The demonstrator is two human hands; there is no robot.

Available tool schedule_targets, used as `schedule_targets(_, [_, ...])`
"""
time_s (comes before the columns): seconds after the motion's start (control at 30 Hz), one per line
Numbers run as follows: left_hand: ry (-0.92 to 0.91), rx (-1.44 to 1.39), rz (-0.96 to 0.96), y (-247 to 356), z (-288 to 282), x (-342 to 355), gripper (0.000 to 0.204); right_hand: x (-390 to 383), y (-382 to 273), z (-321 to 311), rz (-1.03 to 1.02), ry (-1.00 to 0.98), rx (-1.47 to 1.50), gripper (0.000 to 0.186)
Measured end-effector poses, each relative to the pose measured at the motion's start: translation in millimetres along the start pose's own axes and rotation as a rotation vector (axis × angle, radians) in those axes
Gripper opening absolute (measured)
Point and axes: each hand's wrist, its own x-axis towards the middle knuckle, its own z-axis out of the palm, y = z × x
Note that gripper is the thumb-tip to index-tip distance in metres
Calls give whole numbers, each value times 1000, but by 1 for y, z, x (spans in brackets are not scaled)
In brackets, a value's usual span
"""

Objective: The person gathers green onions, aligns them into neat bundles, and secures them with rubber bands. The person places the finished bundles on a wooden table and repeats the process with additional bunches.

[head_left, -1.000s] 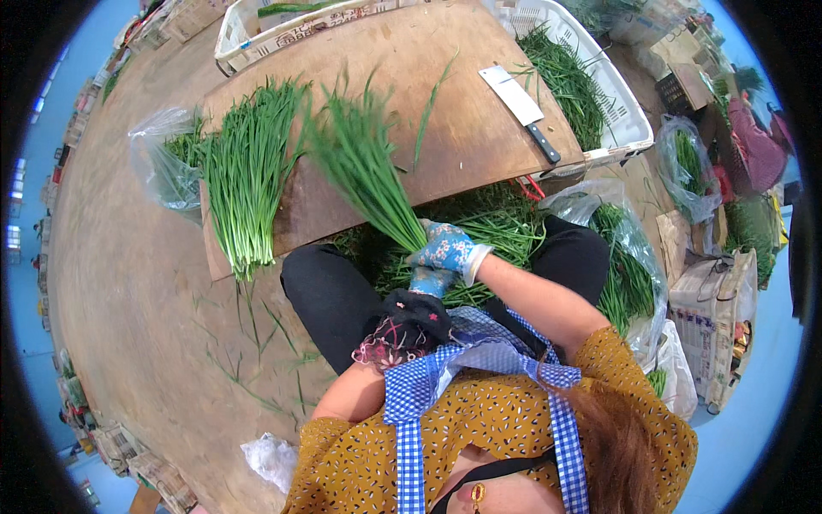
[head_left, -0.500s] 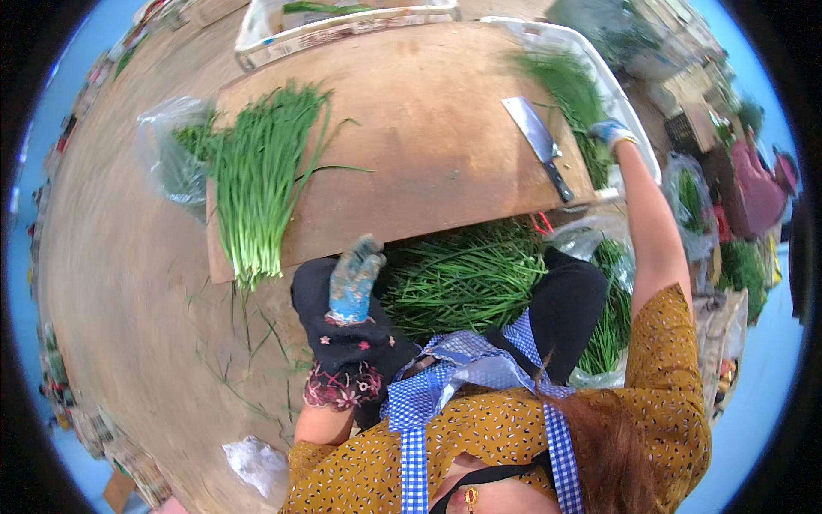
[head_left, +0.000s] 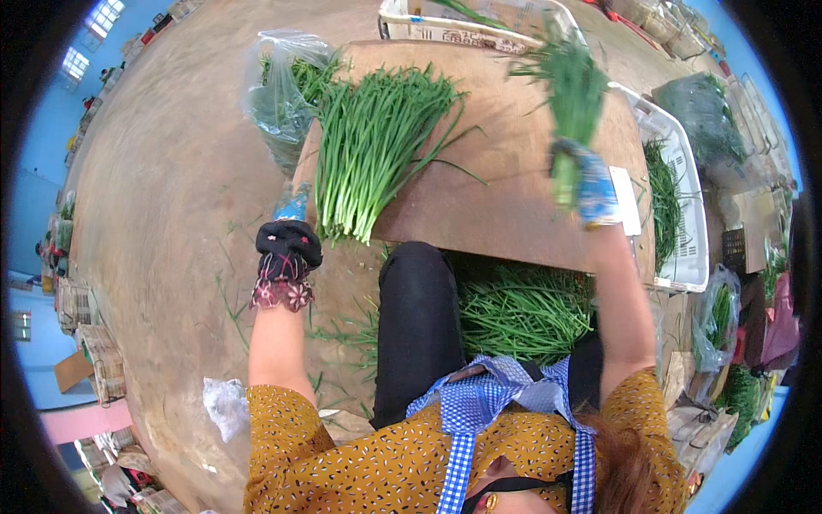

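Observation:
My right hand (head_left: pixel 591 184), in a blue-and-white glove, is closed round the pale stems of a bunch of garlic chives (head_left: pixel 572 90), its leafy ends pointing away from me over the right side of the wooden board (head_left: pixel 514 206). Both hand and bunch are slightly blurred. A larger pile of garlic chives (head_left: pixel 381 141) lies on the board's left side, stems toward me. Beside that pile, by the board's left edge, is my left hand (head_left: pixel 293 202) in a blue glove; its fingers cannot be made out. The cleaver (head_left: pixel 628 201) lies partly hidden behind my right hand.
A white crate (head_left: pixel 698 214) holding greens stands against the board's right side, another white crate (head_left: pixel 454 34) beyond its far edge. A clear plastic bag (head_left: pixel 278 111) of greens hangs at the left. More chives (head_left: pixel 522 317) lie below the board, between my legs.
My right hand has come from the right-hand crate to above the board, now with a bunch of garlic chives. My left hand has moved from my knee to the board's left edge. The view has shifted.

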Motion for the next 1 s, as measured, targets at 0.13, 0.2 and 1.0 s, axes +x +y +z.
schedule_targets(0.13, [-110,77,18,-1,22,26,72,-1,20,171,220,-158,389,19])
schedule_targets(0.2, [-133,83,30,3,28,31,72,-7,45,239,248,-70,251,25])
schedule_targets(1.0, [-158,-155,-14,34,130,94,62,13,98,236,606,-283,347,74])
